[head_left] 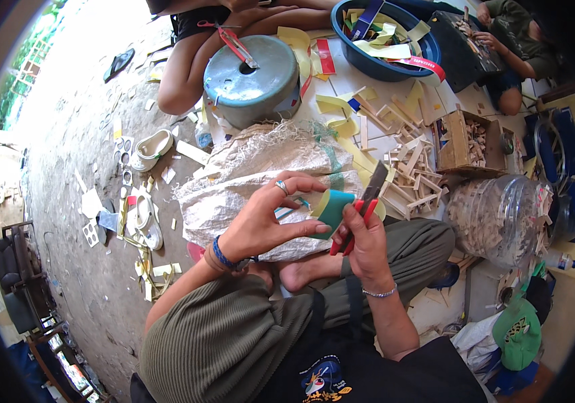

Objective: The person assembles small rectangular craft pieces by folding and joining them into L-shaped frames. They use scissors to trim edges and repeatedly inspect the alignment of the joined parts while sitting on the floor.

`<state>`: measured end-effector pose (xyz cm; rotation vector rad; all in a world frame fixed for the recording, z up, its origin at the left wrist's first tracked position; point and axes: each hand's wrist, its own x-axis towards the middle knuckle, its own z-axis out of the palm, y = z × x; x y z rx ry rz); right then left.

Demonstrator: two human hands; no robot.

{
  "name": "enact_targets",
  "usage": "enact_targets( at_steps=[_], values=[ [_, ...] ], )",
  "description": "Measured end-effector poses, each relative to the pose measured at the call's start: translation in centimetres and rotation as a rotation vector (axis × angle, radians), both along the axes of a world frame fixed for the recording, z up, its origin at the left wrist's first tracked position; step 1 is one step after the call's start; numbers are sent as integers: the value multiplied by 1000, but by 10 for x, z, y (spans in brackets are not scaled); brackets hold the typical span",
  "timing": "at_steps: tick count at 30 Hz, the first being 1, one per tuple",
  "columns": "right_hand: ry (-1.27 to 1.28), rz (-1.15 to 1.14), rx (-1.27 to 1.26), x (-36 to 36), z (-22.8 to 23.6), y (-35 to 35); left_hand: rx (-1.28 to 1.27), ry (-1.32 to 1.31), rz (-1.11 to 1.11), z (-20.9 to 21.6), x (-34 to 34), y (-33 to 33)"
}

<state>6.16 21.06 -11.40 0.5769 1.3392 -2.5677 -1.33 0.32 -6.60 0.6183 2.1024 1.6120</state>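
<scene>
Right hand [367, 245] wraps a red-handled cutter [372, 191], thumb at the teal strip [336, 207]; left hand [267, 216] spreads around its other end, firmness unclear.
Above the woven sack [224, 183], the strip looks bent, apparently uncut so far; wooden sticks [414, 176] crowd the floor beyond, near a scrap-filled tub [367, 62].

Makeshift floor-level workshop, around you: one pile of wooden strips [414, 176], one blue basin [376, 68] of scraps [383, 49], one box [451, 152] of wood pieces [477, 146], one littered grey floor [93, 285].
</scene>
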Motion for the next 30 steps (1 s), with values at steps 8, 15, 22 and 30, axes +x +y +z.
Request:
enact_targets(
  at_steps=[8,15,22,30],
  values=[
    [-40,-172,-289,-3,-2,-8,71,126,23,-5,8,13],
    [84,-171,-9,-5,-4,2,90,-8,123,-12,10,11],
    [174,-69,231,-18,3,16,43,107,87,-9,8,8],
    [102,-242,48,-20,10,2,118,-52,166,-9,14,13]
  ],
)
